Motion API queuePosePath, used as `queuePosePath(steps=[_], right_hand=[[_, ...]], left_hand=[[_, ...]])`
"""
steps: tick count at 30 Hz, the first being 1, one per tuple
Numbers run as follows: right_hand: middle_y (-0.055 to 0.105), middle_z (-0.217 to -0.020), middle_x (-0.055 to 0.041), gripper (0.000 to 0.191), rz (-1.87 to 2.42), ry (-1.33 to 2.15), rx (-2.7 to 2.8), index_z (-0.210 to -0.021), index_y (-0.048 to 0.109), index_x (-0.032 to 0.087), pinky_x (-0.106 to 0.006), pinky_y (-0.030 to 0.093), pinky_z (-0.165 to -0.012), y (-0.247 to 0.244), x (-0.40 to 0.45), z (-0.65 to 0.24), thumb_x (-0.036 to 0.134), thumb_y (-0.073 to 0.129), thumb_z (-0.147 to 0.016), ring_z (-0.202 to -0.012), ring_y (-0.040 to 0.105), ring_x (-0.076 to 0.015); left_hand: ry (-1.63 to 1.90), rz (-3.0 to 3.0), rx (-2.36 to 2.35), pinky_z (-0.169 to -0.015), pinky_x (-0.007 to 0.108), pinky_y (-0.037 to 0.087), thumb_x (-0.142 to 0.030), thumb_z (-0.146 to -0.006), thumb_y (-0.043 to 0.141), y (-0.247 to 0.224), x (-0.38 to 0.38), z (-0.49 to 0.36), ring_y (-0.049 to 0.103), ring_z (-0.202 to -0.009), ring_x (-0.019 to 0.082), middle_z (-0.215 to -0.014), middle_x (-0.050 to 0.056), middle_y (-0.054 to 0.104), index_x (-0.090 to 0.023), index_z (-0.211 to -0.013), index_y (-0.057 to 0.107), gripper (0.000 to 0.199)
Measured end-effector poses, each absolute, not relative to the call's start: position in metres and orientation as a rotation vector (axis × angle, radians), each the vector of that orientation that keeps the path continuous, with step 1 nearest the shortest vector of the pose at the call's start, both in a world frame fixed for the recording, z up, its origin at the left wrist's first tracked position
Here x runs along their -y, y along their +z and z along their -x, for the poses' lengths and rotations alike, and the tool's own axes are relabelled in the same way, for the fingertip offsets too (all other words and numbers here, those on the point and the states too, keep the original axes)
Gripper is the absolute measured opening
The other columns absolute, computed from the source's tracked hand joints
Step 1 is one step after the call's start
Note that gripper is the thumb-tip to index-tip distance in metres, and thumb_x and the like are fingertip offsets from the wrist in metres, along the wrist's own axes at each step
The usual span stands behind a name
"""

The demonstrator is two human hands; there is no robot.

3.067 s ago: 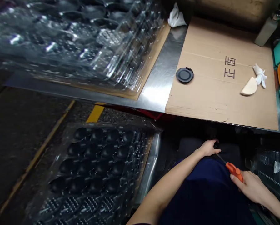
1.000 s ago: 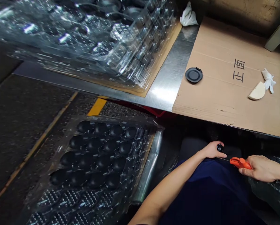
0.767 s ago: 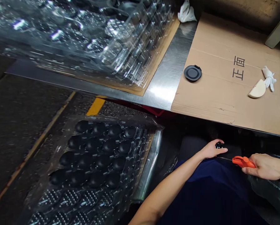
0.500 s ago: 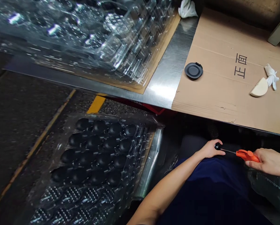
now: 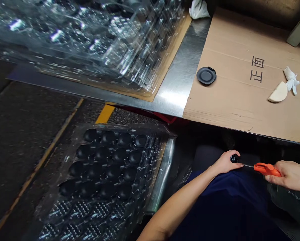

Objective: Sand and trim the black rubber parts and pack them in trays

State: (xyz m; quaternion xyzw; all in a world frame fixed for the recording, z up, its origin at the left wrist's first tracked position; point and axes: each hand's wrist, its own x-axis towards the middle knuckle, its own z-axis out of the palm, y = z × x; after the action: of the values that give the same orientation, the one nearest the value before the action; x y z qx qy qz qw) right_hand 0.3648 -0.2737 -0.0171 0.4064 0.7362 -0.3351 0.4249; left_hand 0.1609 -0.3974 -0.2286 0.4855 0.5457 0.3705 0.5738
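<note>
My left hand (image 5: 226,164) pinches a small round black part (image 5: 234,158) between its fingers, low above my dark blue lap. My right hand (image 5: 290,175) grips an orange-handled screwdriver (image 5: 267,169) and holds it almost level. The thin steel shaft reaches left, and its tip meets the black part. The fingers of my left hand hide part of that small piece. On the cardboard sheet (image 5: 230,110), a similar round black cap (image 5: 206,75) lies alone, out of reach of both hands.
A steel table (image 5: 176,95) holds stacked transparent plastic trays (image 5: 102,50), cardboard, rags (image 5: 291,80) and a cream half-round piece (image 5: 278,93). Below left, a plastic tray with dark domes (image 5: 102,167) rests on a steel surface. Asphalt with yellow markings lies further left.
My right hand has moved up and to the right, swinging the screwdriver from a steep slant to nearly level. Its tip now meets the black part. My left hand has barely moved.
</note>
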Motion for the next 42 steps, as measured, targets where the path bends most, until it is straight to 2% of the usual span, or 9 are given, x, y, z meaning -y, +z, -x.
queuePosePath(steps=[4, 9, 13, 18, 22, 32, 35, 39, 42], right_hand=[[0.066, -0.076, -0.0068, 0.061, -0.991, -0.779, -1.88, -0.074, 0.055, 0.022, -0.032, 0.035, -0.059, -0.018, 0.278, -0.364, 0.079, 0.042, -0.089, -0.066, 0.061, -0.0226], [0.064, -0.073, -0.006, 0.062, -0.991, -0.755, -1.861, -0.073, 0.052, 0.022, -0.032, 0.034, -0.058, -0.016, 0.278, -0.359, 0.079, 0.037, -0.091, -0.064, 0.06, -0.0219], [0.064, -0.073, -0.0061, 0.062, -0.992, -0.783, -1.882, -0.072, 0.053, 0.022, -0.031, 0.034, -0.057, -0.012, 0.278, -0.358, 0.079, 0.039, -0.091, -0.064, 0.06, -0.0216], [0.063, -0.072, -0.0063, 0.06, -1.013, -0.806, -1.925, -0.07, 0.051, 0.022, -0.031, 0.034, -0.058, -0.018, 0.293, -0.362, 0.076, 0.039, -0.092, -0.062, 0.058, -0.0208], [0.063, -0.073, -0.007, 0.058, -0.956, -0.836, -1.97, -0.07, 0.052, 0.022, -0.033, 0.034, -0.062, -0.023, 0.304, -0.364, 0.074, 0.038, -0.094, -0.066, 0.059, -0.0229], [0.059, -0.069, -0.0045, 0.059, -0.967, -0.849, -1.91, -0.069, 0.05, 0.022, -0.031, 0.029, -0.056, -0.011, 0.287, -0.37, 0.075, 0.042, -0.092, -0.059, 0.051, -0.018], [0.056, -0.068, -0.0018, 0.06, -0.959, -1.094, -1.826, -0.069, 0.051, 0.02, -0.029, 0.029, -0.054, -0.013, 0.289, -0.373, 0.075, 0.045, -0.093, -0.057, 0.048, -0.0147], [0.066, -0.075, -0.0005, 0.05, -1.048, -1.508, -1.737, -0.09, 0.069, 0.022, -0.027, 0.044, -0.058, -0.032, 0.295, -0.393, 0.07, 0.056, -0.091, -0.065, 0.057, -0.0174], [0.075, -0.112, -0.0067, 0.048, -1.232, -1.704, -1.762, -0.116, 0.074, 0.025, -0.034, 0.057, -0.086, -0.057, 0.305, -0.418, 0.062, 0.07, -0.086, -0.098, 0.069, -0.0274]], left_hand=[[0.892, -1.115, -1.321, -0.084, 0.027, 0.047, -0.042, -0.075, 0.082, -0.219, 0.405, -0.158, 0.063, -0.09, 0.017, -0.098, 0.001, 0.07, -0.023, -0.104, 0.07, 0.037], [0.85, -1.013, -1.344, -0.08, 0.025, 0.049, -0.036, -0.077, 0.079, -0.217, 0.406, -0.155, 0.064, -0.085, 0.015, -0.096, -0.001, 0.072, -0.023, -0.103, 0.069, 0.031], [0.825, -0.842, -1.355, -0.078, 0.026, 0.051, -0.039, -0.073, 0.083, -0.218, 0.402, -0.155, 0.065, -0.083, 0.015, -0.094, 0.0, 0.072, -0.022, -0.1, 0.068, 0.035], [0.936, -0.151, -1.179, -0.054, 0.026, 0.051, -0.051, -0.077, 0.079, -0.219, 0.396, -0.153, 0.064, -0.06, 0.013, -0.084, 0.004, 0.068, -0.018, -0.101, 0.061, 0.045], [0.922, -0.07, -1.126, -0.046, 0.023, 0.049, -0.051, -0.07, 0.085, -0.212, 0.399, -0.152, 0.062, -0.054, 0.012, -0.079, 0.002, 0.066, -0.017, -0.095, 0.062, 0.048], [0.87, -0.108, -1.138, -0.045, 0.021, 0.05, -0.057, -0.067, 0.087, -0.206, 0.406, -0.157, 0.064, -0.057, 0.012, -0.08, 0.002, 0.065, -0.018, -0.095, 0.062, 0.055], [0.866, -0.019, -1.026, -0.047, 0.022, 0.052, -0.063, -0.072, 0.081, -0.202, 0.406, -0.154, 0.066, -0.058, 0.014, -0.081, 0.003, 0.068, -0.018, -0.096, 0.062, 0.054], [0.931, 0.252, -0.706, -0.049, 0.025, 0.054, -0.076, -0.088, 0.053, -0.198, 0.404, -0.147, 0.069, -0.063, 0.018, -0.085, 0.008, 0.07, -0.017, -0.098, 0.064, 0.061], [0.97, 0.41, -0.52, -0.049, 0.027, 0.054, -0.068, -0.097, 0.041, -0.199, 0.402, -0.143, 0.07, -0.066, 0.021, -0.087, 0.011, 0.07, -0.015, -0.097, 0.065, 0.058]])
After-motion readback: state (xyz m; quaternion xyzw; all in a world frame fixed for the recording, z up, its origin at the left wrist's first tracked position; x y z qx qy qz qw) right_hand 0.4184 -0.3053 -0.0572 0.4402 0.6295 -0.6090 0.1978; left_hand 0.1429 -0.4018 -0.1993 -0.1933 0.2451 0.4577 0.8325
